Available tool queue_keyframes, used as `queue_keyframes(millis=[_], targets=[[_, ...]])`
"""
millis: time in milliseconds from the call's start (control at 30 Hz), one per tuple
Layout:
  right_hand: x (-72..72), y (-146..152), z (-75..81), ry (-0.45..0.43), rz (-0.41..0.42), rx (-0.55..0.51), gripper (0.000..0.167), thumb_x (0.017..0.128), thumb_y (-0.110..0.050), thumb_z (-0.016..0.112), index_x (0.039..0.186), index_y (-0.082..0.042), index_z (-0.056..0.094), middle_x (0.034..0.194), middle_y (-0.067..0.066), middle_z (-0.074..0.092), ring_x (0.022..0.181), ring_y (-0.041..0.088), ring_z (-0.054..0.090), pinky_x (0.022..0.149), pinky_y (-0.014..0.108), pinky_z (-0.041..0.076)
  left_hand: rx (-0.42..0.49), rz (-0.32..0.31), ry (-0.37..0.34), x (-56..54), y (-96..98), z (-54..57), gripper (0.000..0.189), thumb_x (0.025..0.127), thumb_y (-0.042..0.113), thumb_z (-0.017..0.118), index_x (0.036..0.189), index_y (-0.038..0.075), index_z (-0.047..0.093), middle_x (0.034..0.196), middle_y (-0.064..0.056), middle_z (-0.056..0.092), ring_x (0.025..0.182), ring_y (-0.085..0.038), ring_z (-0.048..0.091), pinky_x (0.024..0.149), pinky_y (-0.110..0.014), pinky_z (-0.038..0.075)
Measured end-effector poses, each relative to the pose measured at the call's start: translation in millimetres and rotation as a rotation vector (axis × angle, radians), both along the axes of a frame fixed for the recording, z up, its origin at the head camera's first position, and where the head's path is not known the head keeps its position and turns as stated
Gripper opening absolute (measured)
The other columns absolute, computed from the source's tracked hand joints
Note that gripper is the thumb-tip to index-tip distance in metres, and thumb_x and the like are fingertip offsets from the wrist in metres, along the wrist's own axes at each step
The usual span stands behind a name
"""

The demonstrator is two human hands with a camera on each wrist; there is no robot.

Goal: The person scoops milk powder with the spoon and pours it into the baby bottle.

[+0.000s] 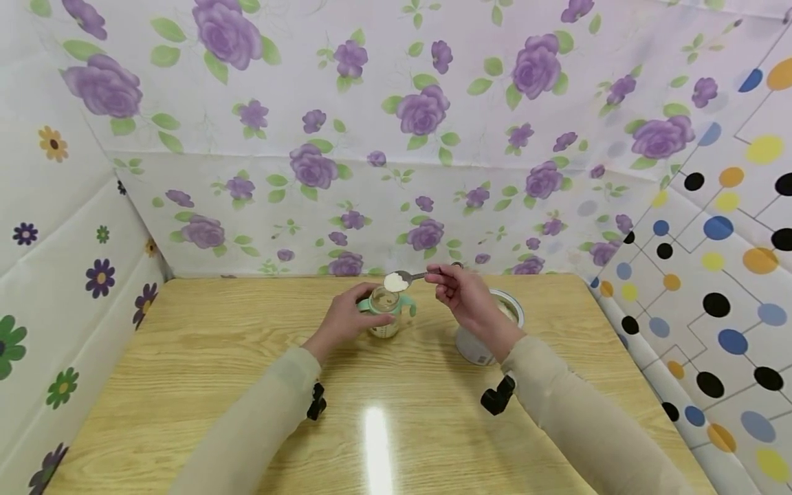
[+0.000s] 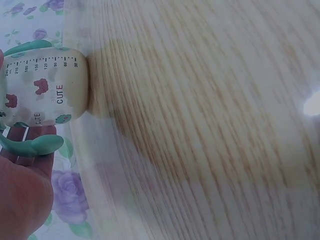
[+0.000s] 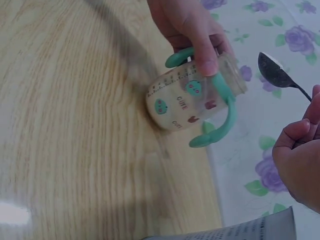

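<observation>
A clear baby bottle point(image 1: 385, 326) with green handles, printed marks and an uncapped mouth stands on the table. My left hand point(image 1: 349, 317) grips it around the upper part, the thumb across its front in the right wrist view. Pale contents show inside the bottle point(image 3: 175, 102). With my right hand point(image 1: 465, 300) I pinch the handle of a metal spoon point(image 1: 413, 276). White powder point(image 1: 394, 282) heaps in its bowl, held just above the bottle's mouth. In the right wrist view the spoon point(image 3: 276, 73) appears apart from the rim.
An open can point(image 1: 475, 347) with pale contents stands under my right forearm, partly hidden by it. The wooden table point(image 1: 247, 309) meets a flowered cloth wall point(image 1: 383, 192) at the back. A dotted cloth point(image 1: 711, 275) borders the right side.
</observation>
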State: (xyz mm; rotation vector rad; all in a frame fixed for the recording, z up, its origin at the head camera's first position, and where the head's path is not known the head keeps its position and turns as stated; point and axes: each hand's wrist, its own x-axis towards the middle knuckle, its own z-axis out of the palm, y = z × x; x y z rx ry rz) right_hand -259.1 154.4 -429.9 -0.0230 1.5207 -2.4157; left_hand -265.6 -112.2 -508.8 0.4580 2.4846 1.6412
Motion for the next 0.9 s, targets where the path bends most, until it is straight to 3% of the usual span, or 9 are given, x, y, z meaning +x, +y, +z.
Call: queue_keyframes(millis=[167, 400, 667, 900], targets=[[-0.2, -3.2, -7.9, 0.006, 0.007, 0.042, 0.032, 0.117, -0.019, 0.045, 0.112, -0.005, 0.074, 0.090, -0.001, 0.079, 0.072, 0.007, 0.061, 0.069, 0.020, 0.052, -0.001, 0.004, -0.007, -0.3, 1.0, 1.9, 0.068, 0.087, 0.033, 0.093, 0.146, 0.018, 0.063, 0.139, -0.007, 0.068, 0.121, -0.026, 0.066, 0.102, -0.049, 0.055], [-2.2, -8.2, -10.5, 0.040, 0.028, 0.109, 0.031, 0.117, -0.021, 0.048, 0.115, -0.005, 0.074, 0.091, -0.002, 0.079, 0.074, 0.008, 0.062, 0.071, 0.021, 0.051, -0.016, 0.018, -0.010, 0.0, 1.7, 1.8, 0.069, 0.086, 0.033, 0.094, 0.146, 0.018, 0.063, 0.137, -0.002, 0.069, 0.123, -0.025, 0.065, 0.104, -0.049, 0.054], [-5.4, -11.8, -7.1, 0.117, 0.048, 0.228, 0.039, 0.115, -0.024, 0.051, 0.133, 0.008, 0.066, 0.092, -0.004, 0.080, 0.076, 0.009, 0.063, 0.076, 0.023, 0.053, -0.004, 0.014, 0.001, -1.8, 1.2, -0.9, 0.069, 0.085, 0.035, 0.094, 0.145, 0.020, 0.064, 0.136, -0.001, 0.069, 0.123, -0.025, 0.065, 0.105, -0.050, 0.054], [-8.7, -13.8, -4.2, 0.182, 0.067, 0.356, 0.037, 0.113, -0.027, 0.057, 0.126, 0.004, 0.072, 0.093, -0.002, 0.080, 0.078, 0.013, 0.064, 0.081, 0.027, 0.055, -0.004, 0.013, 0.008, -1.7, 1.4, -1.5, 0.067, 0.085, 0.035, 0.094, 0.144, 0.021, 0.065, 0.135, 0.000, 0.069, 0.122, -0.024, 0.066, 0.103, -0.049, 0.055]])
